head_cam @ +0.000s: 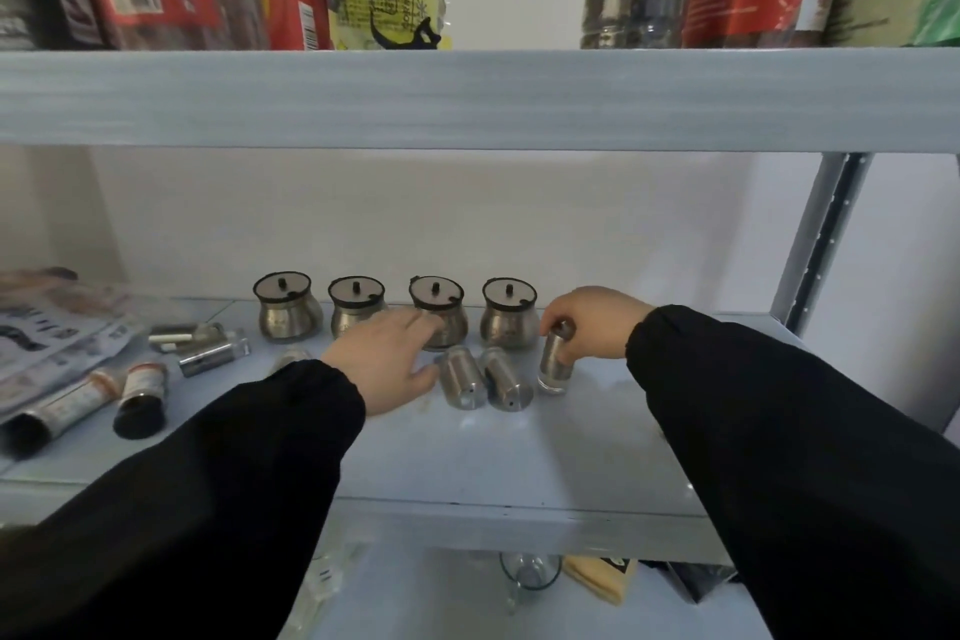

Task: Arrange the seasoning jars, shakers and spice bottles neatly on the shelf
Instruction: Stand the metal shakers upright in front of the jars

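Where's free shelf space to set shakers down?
Bare patches: the shelf front strip ahead of the lying shakers, and the right end past the right hand. Crowded: the back row of four jars and the left side with lying bottles.

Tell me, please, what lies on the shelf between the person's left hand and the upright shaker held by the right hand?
In the head view, two steel shakers lie on their sides between the left hand and the upright shaker.

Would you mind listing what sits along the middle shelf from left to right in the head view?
Printed packets → two dark-capped spice bottles lying down → two small shakers on their sides → left hand → two metal shakers lying down → upright shaker gripped by the right hand.
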Tool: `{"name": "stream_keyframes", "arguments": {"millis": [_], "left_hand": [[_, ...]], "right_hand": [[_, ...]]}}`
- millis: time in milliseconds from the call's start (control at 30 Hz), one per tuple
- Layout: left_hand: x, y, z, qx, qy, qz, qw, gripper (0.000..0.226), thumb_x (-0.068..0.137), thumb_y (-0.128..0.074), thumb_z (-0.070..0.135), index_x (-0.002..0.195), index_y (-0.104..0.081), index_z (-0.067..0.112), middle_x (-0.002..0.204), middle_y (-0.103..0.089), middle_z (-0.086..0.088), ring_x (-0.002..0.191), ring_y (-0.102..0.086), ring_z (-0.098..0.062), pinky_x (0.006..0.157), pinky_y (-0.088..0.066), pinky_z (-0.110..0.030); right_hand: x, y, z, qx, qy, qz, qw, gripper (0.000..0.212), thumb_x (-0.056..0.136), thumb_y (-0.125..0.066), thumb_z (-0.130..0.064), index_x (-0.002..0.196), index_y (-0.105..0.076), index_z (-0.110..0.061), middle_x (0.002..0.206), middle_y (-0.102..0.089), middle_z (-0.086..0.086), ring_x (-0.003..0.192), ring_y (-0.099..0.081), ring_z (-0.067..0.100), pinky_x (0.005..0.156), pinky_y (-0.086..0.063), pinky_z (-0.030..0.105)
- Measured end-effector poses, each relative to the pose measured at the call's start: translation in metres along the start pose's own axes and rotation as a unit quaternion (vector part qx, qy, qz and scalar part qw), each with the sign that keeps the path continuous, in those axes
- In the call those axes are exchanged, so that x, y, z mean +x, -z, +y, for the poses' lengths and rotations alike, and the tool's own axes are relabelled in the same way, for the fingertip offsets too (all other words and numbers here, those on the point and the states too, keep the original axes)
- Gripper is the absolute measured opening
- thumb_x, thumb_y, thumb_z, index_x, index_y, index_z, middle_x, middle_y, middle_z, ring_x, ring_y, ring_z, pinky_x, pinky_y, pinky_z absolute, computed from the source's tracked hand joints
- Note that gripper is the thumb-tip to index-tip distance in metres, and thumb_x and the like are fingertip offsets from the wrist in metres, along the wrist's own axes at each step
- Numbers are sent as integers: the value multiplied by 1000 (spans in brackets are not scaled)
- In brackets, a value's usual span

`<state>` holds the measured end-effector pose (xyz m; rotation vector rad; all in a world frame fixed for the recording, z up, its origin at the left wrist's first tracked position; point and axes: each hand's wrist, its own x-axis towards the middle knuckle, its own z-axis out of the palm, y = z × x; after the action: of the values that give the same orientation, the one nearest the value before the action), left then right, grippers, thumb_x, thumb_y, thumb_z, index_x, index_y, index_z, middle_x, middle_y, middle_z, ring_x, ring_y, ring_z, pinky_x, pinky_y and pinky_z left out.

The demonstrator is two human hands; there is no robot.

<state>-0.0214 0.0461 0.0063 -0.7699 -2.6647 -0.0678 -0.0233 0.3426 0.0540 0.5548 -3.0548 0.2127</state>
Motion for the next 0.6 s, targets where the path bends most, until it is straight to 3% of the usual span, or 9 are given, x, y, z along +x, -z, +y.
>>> {"name": "stream_keyframes", "arguments": {"millis": [167,267,333,500,600], "left_hand": [[-18,2,-26,-5,24,-11,1000,57,84,-44,49,136,-41,25,128,-52,-3,116,-49,-24,93,-43,-39],[-28,3,-35,-1,35,-15,999,54,84,-44,52,133,-44,27,129,-53,-2,116,-50,-24,95,-44,-41],[-35,3,-41,-6,41,-15,999,56,84,-43,53,133,-45,27,130,-53,-2,117,-50,-24,96,-44,-41],[-46,1,-52,-9,68,-31,997,57,86,-48,53,137,-42,28,132,-51,0,120,-48,-23,99,-42,-39],[-48,1,-55,-8,84,-43,995,57,86,-49,53,139,-39,31,136,-49,0,123,-47,-24,99,-43,-41]], "right_hand": [[8,-2,-3,-17,17,-22,999,45,80,-68,-15,123,-64,-27,97,-56,-11,85,-51,9,69,-37,20],[4,6,4,66,-18,-21,997,53,80,-71,-38,130,-56,-36,110,-49,-17,100,-50,8,80,-39,23],[1,12,10,89,-40,-5,995,46,82,-67,-51,125,-58,-38,113,-54,-14,104,-54,9,86,-40,27],[1,10,9,63,-40,8,997,23,86,-66,-41,104,-71,-26,100,-66,-9,81,-65,10,79,-51,30],[4,6,7,58,-37,29,997,23,88,-65,-39,103,-72,-25,99,-66,-8,74,-58,4,71,-44,26]]}}
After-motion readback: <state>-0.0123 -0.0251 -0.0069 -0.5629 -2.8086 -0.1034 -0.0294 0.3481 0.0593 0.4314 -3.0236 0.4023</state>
